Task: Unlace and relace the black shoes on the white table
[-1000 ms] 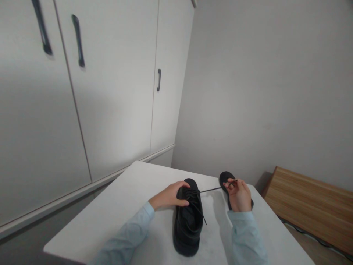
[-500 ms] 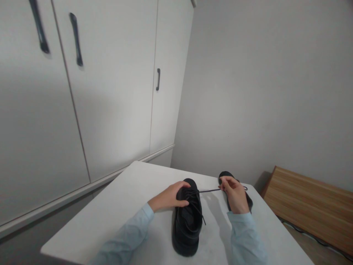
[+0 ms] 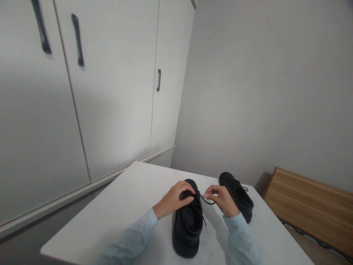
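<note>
A black lace-up shoe (image 3: 187, 239) rests on the white table with its toe pointing away from me. Over its upper, my left hand (image 3: 178, 197) is closed, with fingers and thumb at the laced part; whether a lace is also pinched there cannot be made out. Just right of the shoe, my right hand (image 3: 222, 200) pinches a black shoelace (image 3: 205, 200) that curves slackly out from the eyelets. Another lace end hangs down along the shoe's right side. The second black shoe (image 3: 239, 197) stands farther right, beyond my right hand, its lace looped on top.
The white table (image 3: 132, 206) has its far edge near a grey wall (image 3: 261, 92). White cupboards (image 3: 116, 92) with dark handles line the left. To the right is a wood-grain panel (image 3: 311, 206), with a cable on the floor along its lower edge.
My right hand has come left toward the shoe, and the lace has gone from taut to slack. The second shoe is now less covered. My left hand has shifted slightly right over the laces.
</note>
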Motion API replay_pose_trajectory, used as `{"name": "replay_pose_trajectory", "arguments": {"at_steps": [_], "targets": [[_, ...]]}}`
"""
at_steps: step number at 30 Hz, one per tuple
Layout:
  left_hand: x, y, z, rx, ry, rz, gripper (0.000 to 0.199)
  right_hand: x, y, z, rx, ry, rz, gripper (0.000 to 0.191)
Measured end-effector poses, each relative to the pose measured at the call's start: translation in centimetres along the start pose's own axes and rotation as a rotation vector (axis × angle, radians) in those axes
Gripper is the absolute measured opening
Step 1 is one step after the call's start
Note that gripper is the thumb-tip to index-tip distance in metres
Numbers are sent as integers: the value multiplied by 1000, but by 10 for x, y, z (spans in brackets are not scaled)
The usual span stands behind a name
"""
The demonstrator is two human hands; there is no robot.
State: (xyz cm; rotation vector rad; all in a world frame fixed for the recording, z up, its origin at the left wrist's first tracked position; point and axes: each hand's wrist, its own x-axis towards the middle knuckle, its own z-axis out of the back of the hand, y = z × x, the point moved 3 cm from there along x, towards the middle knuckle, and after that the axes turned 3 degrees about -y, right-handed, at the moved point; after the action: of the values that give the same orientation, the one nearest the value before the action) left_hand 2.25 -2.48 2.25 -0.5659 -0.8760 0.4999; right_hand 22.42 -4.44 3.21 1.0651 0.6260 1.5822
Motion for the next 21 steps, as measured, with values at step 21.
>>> {"name": "replay_pose_trajectory", "arguments": {"at_steps": [21], "targets": [[1,13,-23,106,-69,-7,16,1,-7,-20,61,74,21,14]]}}
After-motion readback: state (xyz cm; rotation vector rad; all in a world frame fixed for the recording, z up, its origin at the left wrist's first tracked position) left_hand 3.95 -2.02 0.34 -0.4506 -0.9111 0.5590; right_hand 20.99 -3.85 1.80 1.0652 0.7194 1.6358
